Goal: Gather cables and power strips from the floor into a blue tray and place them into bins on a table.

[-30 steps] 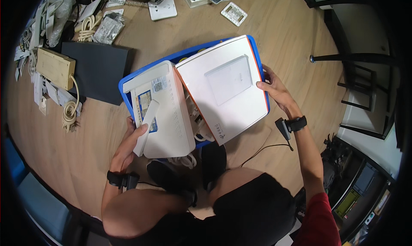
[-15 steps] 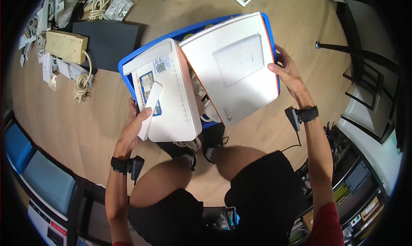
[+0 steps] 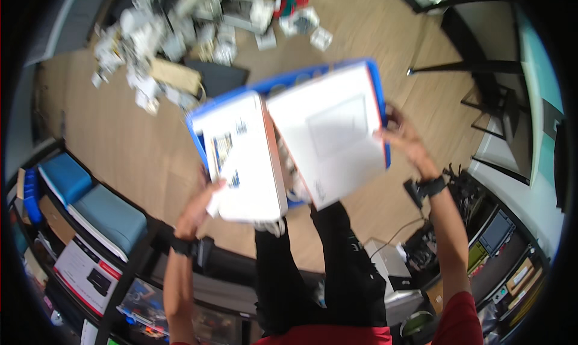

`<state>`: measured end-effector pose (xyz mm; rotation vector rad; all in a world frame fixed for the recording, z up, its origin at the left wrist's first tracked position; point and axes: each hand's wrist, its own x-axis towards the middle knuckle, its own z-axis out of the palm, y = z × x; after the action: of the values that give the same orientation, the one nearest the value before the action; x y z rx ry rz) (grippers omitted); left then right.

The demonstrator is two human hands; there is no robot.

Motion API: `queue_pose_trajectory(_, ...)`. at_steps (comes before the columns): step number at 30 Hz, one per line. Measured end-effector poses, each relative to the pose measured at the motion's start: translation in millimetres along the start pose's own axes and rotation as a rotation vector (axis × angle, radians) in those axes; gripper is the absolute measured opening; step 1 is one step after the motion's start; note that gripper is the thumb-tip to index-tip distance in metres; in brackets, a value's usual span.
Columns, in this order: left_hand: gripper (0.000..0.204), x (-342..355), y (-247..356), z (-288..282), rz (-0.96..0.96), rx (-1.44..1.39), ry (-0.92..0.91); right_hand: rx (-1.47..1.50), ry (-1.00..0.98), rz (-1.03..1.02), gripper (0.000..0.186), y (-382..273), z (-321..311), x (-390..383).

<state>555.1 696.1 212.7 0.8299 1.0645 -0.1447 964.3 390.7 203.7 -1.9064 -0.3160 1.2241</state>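
My hands carry a blue bin [image 3: 376, 74] that holds a white flat device [image 3: 247, 176] with labels on the left, a white box [image 3: 343, 161] with an orange edge on the right, and pale cables [image 3: 292, 185] between them. My left hand [image 3: 201, 197] is closed on the bin's left side, its thumb over the white items. My right hand [image 3: 403, 137] is closed on the right side, its thumb on the box's edge. Both hands are blurred by motion.
Pale cables and small items [image 3: 144, 38] lie heaped on the wooden floor [image 3: 120, 158] beside a dark flat unit [image 3: 223, 74]. Black metal frames [image 3: 494, 68] stand at the right, blue storage boxes [image 3: 108, 218] at the lower left, and crowded shelves [image 3: 506, 261] at the lower right.
The view has pulled back from the floor, and my bent bare knees have given way to straighter legs in black. The bin, still in both hands, has shifted slightly in the view.
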Motion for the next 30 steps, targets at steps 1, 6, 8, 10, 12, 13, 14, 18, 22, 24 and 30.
queue_pose_trajectory(1,0.096,-29,14,14,-0.01,-0.036,0.003,-0.02,0.035,0.026,0.107,-9,-8,-28)
queue_pose_trajectory(6,0.087,-183,82,57,-0.002,0.009,-0.06,0.033,0.04,-0.032,0.103,-100,-18,-179)
queue_pose_trajectory(8,0.094,-220,100,69,-0.04,0.078,-0.082,0.034,0.091,-0.044,0.11,-109,-27,-230)
queue_pose_trajectory(10,0.096,-248,114,76,-0.019,0.171,-0.072,0.065,0.07,-0.066,0.114,-142,-31,-276)
queue_pose_trajectory(12,0.096,-271,129,82,-0.039,0.158,-0.112,0.068,0.121,-0.037,0.115,-171,-34,-323)
queue_pose_trajectory(13,0.097,-281,132,89,-0.086,0.127,-0.136,0.067,0.147,0.019,0.116,-180,-38,-347)
queue_pose_trajectory(14,0.097,-286,146,100,-0.062,0.136,-0.16,0.062,0.175,-0.002,0.116,-173,-40,-361)
queue_pose_trajectory(18,0.097,-275,183,130,-0.054,0.265,-0.288,0.15,0.33,0.016,0.118,-153,-43,-408)
queue_pose_trajectory(22,0.103,-256,199,173,-0.049,0.467,-0.459,0.262,0.53,0.011,0.11,-146,-52,-464)
queue_pose_trajectory(24,0.099,-237,190,192,-0.084,0.347,-0.498,0.336,0.55,-0.048,0.113,-128,-61,-489)
queue_pose_trajectory(30,0.086,-246,187,353,-0.145,0.627,-0.553,0.432,0.74,0.072,0.12,-43,-115,-556)
